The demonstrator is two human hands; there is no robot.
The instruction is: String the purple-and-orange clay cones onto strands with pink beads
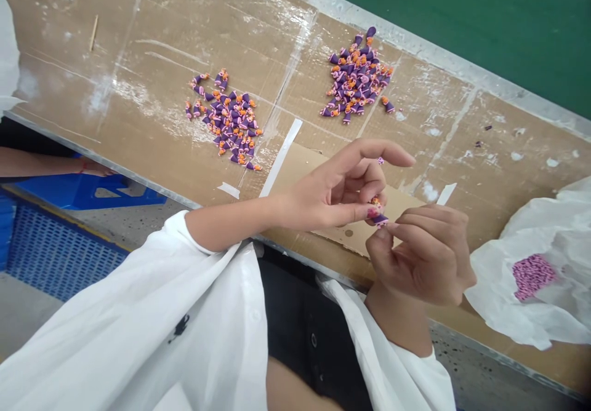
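Note:
Between the thumb and fingers of my left hand [348,189] is a small figurine [379,219] with a purple body, orange top and pink trim. The left index finger stretches out above it. My right hand [422,251] is closed in a pinch, with thumb and forefinger at the figurine's pink-trimmed end. Whatever tiny piece the right fingertips hold, if any, is hidden. Under both hands lies a flat piece of cardboard [300,165]. A small pinkish-purple bit [381,160] shows near the bent left fingers.
Two piles of similar figurines, a left pile [231,122] and a right pile [357,82], lie on the cardboard-covered table [175,5]. Crumpled white plastic [498,275] holds small pink pieces [533,275] at right. A thin stick [93,32] and another person's arm [41,163] are at left.

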